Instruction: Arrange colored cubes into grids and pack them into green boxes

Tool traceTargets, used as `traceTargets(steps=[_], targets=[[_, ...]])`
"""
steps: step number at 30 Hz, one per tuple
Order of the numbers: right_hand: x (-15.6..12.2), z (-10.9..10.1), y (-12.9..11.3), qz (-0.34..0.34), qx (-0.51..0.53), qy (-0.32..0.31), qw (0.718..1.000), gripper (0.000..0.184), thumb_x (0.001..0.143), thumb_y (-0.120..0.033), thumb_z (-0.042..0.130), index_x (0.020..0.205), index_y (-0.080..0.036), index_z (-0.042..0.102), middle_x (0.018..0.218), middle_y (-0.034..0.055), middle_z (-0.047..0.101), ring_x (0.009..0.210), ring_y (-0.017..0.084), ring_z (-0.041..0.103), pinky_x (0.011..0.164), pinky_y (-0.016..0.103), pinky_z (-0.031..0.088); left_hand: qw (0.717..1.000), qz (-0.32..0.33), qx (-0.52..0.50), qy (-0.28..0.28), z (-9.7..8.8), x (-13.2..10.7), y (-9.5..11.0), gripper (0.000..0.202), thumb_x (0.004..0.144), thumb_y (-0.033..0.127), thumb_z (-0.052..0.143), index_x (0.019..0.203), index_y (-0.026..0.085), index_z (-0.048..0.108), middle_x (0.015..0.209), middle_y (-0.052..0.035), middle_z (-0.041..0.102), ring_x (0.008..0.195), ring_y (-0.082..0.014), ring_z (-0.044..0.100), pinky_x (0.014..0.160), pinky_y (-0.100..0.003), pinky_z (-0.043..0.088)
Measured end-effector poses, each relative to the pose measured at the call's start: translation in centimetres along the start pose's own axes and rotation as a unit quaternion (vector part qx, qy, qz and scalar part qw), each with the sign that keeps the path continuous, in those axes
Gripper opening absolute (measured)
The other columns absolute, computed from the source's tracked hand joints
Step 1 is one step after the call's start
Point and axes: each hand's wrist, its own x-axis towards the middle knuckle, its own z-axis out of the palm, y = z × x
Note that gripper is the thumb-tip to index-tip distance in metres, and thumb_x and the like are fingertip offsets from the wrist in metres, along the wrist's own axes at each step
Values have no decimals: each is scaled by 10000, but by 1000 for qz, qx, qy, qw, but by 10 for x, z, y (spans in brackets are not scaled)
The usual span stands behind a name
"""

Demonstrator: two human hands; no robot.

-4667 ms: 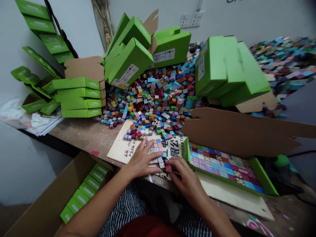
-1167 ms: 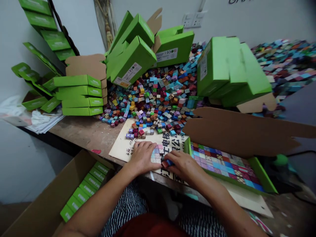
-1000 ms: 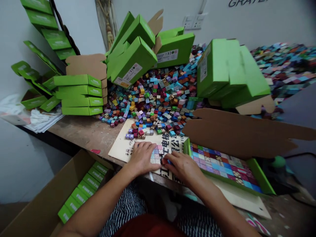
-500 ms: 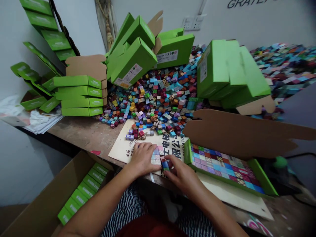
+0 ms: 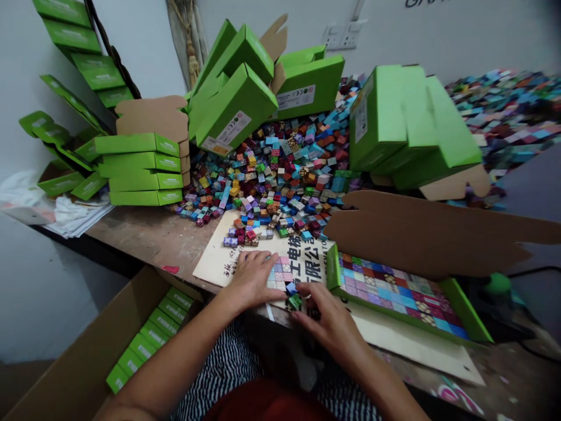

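My left hand (image 5: 249, 279) lies flat with fingers spread along the left side of a small grid of pink and pale patterned cubes (image 5: 280, 269), its thumb along the near edge. Just right of the thumb, a blue cube (image 5: 291, 287) and a green cube (image 5: 294, 302) sit tilted and loose. My right hand (image 5: 326, 313) is beside them, thumb and index finger apart, the index fingertip close to the blue cube. Whether it touches that cube is hard to tell. The grid rests on a cream card (image 5: 210, 263) with black printed characters.
An open green box (image 5: 333, 272) filled with rows of cubes lies at the right, its brown lid raised. Loose cubes (image 5: 280, 169) pile up behind, among green boxes (image 5: 239, 111). Stacked green boxes (image 5: 140, 181) stand left. Below is a carton (image 5: 65, 362) of green packs.
My right fingers have come apart and drawn slightly right, off the blue and green cubes, which now sit loose and tilted. My left hand has stayed on the grid.
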Motion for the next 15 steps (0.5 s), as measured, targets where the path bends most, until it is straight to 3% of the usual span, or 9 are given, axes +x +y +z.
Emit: traceTargets(steps=[7,15], targets=[[2,5,-1,-62,-16,12,998,92,844,-215,484,906,-209,552,840,44,618,783,186,581,700,306,465,1000,0,9,-30,-5,1,1,836,702,549,683,1385,189,361,1367,-110,459,1235,-328,400,1047,-465,274],[9,-12,-11,-36,2,-100,994,76,796,-161,489,847,-206,522,801,16,579,699,159,542,630,268,426,999,-12,10,-37,-5,-1,1,816,721,524,666,1397,195,349,1413,-102,420,1303,-319,345,1096,-479,227]])
